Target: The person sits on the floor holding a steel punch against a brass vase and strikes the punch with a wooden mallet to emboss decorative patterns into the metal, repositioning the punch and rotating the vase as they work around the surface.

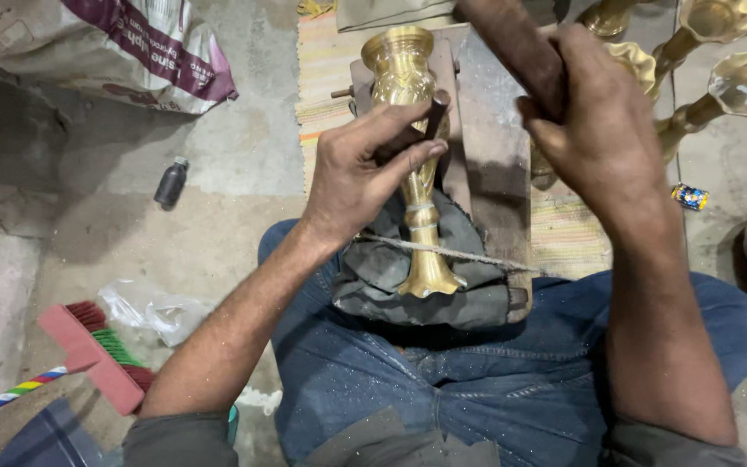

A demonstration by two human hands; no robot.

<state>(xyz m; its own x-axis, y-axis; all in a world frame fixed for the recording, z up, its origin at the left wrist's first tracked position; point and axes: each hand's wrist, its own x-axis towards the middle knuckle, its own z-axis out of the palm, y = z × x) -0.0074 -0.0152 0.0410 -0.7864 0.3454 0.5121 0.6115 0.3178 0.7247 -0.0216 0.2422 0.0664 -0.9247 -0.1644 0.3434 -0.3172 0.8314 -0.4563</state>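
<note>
Two hands, frame ctr: left hand (360, 169) pinches chisel (432, 121) onto brass vase (412, 147), steadying it; right hand (598, 121) fist-clamped on wooden mallet (512, 43), raised w/ striking room.

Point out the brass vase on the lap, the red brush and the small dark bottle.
brass vase (401, 65), head view, upper body.
red brush (88, 350), head view, red block.
small dark bottle (169, 183), head view, middle of body.

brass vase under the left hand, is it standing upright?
No, the brass vase lies lengthwise on a dark cloth over the lap, with the left hand resting on it.
</note>
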